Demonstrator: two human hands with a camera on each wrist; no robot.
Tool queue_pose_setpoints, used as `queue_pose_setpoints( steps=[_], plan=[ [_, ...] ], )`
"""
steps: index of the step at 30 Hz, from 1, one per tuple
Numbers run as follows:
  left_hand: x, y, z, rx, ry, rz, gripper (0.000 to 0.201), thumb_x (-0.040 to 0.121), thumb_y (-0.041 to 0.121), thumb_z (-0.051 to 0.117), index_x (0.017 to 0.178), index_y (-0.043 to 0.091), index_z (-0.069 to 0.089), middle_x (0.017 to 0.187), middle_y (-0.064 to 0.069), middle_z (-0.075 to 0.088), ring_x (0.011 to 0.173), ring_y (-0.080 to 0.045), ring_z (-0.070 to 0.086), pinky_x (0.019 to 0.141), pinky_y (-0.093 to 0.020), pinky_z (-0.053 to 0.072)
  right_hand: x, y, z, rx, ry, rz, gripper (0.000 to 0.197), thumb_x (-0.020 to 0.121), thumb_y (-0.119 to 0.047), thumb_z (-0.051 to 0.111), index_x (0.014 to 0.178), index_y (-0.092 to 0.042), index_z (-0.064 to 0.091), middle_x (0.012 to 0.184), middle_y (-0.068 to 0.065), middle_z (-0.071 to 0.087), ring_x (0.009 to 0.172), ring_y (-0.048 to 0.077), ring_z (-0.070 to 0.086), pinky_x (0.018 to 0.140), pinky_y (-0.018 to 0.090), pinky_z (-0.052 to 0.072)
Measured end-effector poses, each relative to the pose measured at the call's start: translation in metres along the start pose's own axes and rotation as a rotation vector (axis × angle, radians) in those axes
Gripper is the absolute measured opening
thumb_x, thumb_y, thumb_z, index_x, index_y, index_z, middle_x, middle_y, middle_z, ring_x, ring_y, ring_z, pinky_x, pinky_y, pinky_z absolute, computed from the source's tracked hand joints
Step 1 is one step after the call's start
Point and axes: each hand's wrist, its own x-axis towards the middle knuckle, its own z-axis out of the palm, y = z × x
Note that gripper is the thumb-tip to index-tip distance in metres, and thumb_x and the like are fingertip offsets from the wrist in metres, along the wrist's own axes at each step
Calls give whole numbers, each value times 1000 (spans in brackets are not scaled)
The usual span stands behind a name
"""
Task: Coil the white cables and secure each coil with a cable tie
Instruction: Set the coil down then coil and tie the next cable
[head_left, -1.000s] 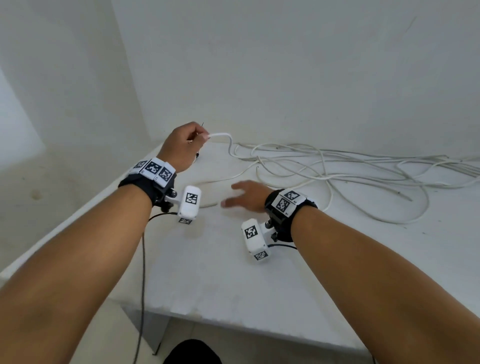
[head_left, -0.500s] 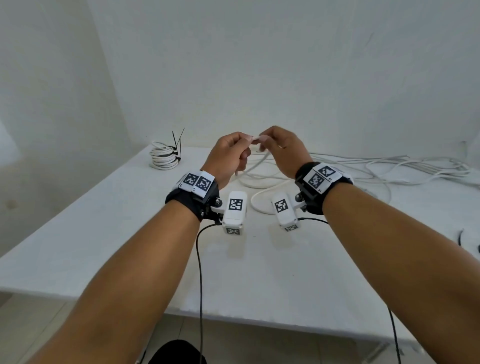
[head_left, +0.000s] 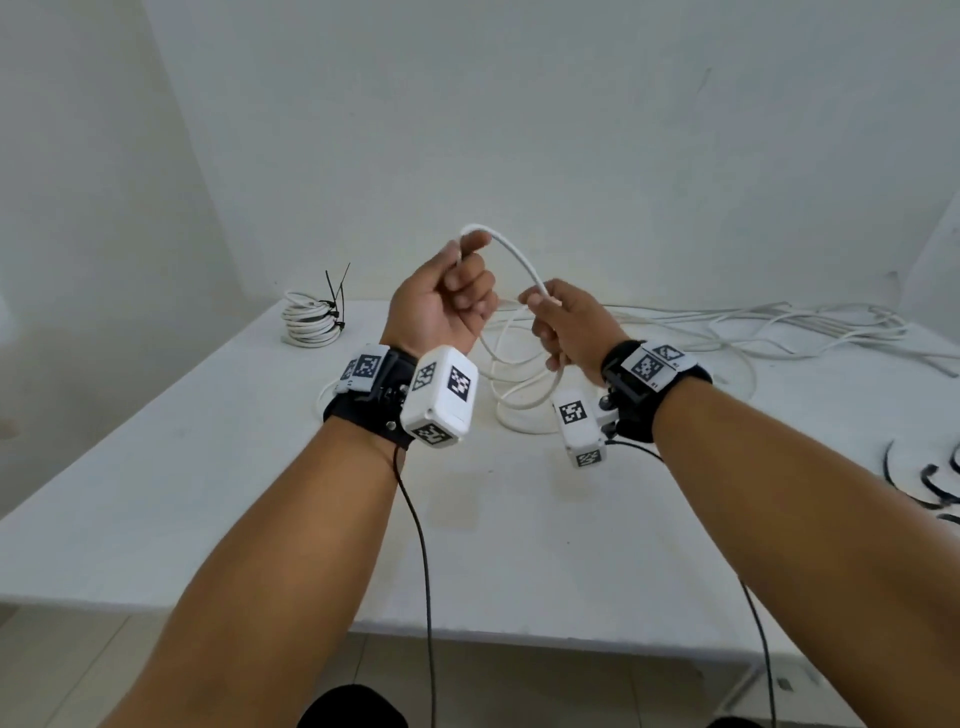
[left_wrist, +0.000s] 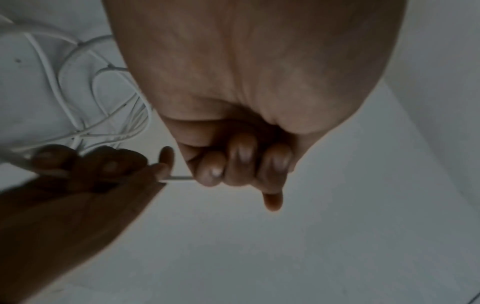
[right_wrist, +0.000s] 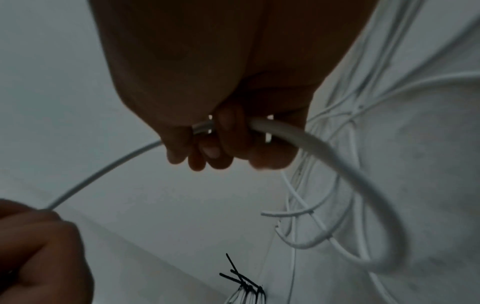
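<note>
A white cable (head_left: 522, 260) is arched above the table (head_left: 208, 493); its end is pinched by the left hand (head_left: 441, 301); its length is gripped by the right hand (head_left: 566, 327); a tied coil (head_left: 309, 325) is seen at far left.

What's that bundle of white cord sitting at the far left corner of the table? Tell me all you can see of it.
The coiled cable is a thin white cord, plastic-looking, wound into several stacked round loops. It lies flat on the white table near the far left corner, by the wall. Black cable ties cinch its right side, their loose tails sticking upward. Neither hand touches it.
</note>
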Motion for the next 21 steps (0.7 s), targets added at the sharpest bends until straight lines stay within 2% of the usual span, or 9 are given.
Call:
queue_pose_setpoints(
  steps=[3, 6, 9, 11, 13, 14, 16, 19, 21],
  plan=[
    [2, 3, -3, -4, 39, 61, 30, 101, 15, 39, 114, 1, 61, 70, 5, 60, 62, -7, 56, 64, -20, 48, -7, 15, 4, 32, -7, 1, 15, 100, -31, 51, 95, -21, 61, 62, -3, 48, 46, 11, 33, 44, 22, 29],
    [4, -1, -6, 45, 163, 143, 22, 100, 6, 44, 111, -2, 61, 87, -4, 72, 77, -11, 69, 71, -21, 56, -13, 11, 11, -347, -110, -71, 22, 100, -35, 52, 99, -26, 72, 57, -16, 53, 45, 0, 44, 52, 19, 36],
    [8, -7, -20, 190, 299, 194, 18, 100, 0, 44, 108, -6, 60, 96, -14, 74, 91, -21, 72, 79, -26, 58, -17, 0, 18, -603, -248, -75, 29, 99, -43, 50, 110, -29, 74, 60, -11, 51, 48, -5, 49, 58, 19, 40],
    [10, -11, -32, 256, 380, 239, 19, 100, 0, 46, 115, -7, 57, 105, -17, 71, 100, -26, 70, 86, -30, 56, -18, -4, 20, -596, -341, 3, 28, 99, -41, 52, 115, -31, 71, 64, -6, 50, 56, 2, 53, 60, 27, 53],
    [9, -11, -44, 344, 454, 296, 22, 100, 1, 47, 119, -5, 55, 109, -16, 69, 105, -25, 68, 92, -31, 55, -18, -8, 23, -583, -405, 59, 26, 98, -33, 55, 120, -29, 68, 69, -7, 51, 60, 6, 53, 59, 28, 55],
    [9, -9, -50, 465, 464, 305, 21, 101, 2, 47, 119, -4, 56, 110, -16, 69, 105, -24, 68, 93, -31, 54, -18, -10, 24, -618, -411, 42, 26, 97, -30, 56, 120, -28, 67, 71, -10, 53, 60, 2, 52, 58, 21, 49],
    [6, -5, -57, 923, 395, 273, 20, 101, 3, 45, 116, -1, 58, 108, -13, 70, 101, -18, 70, 90, -26, 55, -16, -16, 25, -710, -375, -65, 23, 96, -26, 58, 116, -27, 70, 73, -17, 56, 62, -2, 50, 59, 15, 38],
    [-3, 4, -57, 1576, 155, 66, 20, 100, 10, 42, 98, 8, 62, 84, 2, 71, 72, 1, 65, 69, -14, 49, -8, -22, 28, -656, -255, -189, 10, 90, -26, 67, 88, -19, 75, 64, -12, 59, 54, 1, 47, 55, 17, 36],
    [-8, 10, -53, 1689, 86, -113, 29, 101, 14, 37, 84, 14, 60, 69, 5, 66, 55, -7, 58, 60, -22, 43, 1, -24, 28, -529, -141, -205, 16, 79, -29, 79, 74, -16, 72, 62, -7, 61, 51, 2, 45, 54, 18, 37]
  ],
)
